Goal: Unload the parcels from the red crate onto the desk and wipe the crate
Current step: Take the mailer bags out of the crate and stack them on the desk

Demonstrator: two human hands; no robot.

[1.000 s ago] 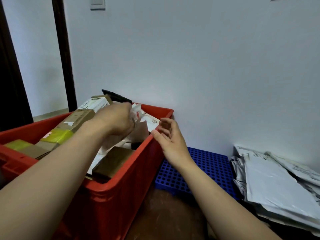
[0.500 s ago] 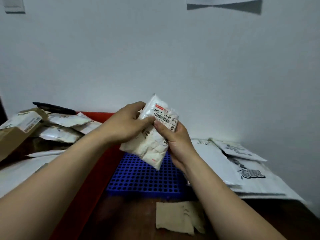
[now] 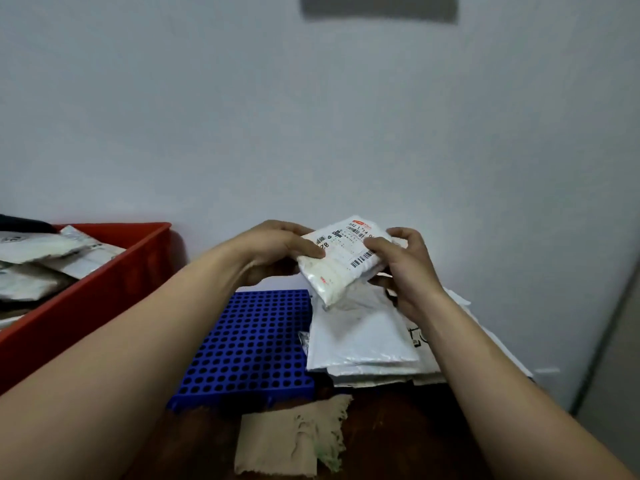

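Your left hand [image 3: 277,244] and right hand [image 3: 405,268] both still grip the white parcel [image 3: 341,263], but now it hangs over the mailer pile [image 3: 360,337] right of centre, not the blue grid [image 3: 249,344].

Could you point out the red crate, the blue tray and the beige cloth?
red crate [image 3: 104,296], head view, right side wall
blue tray [image 3: 252,341], head view, middle of top
beige cloth [image 3: 277,441], head view, flat left part

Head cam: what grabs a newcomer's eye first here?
The small white parcel, gripped by the left hand and right hand at centre frame above a pile of white mailers. Then the red crate at left with parcels inside, and the blue perforated tray between crate and pile, a tan cloth in front of it.
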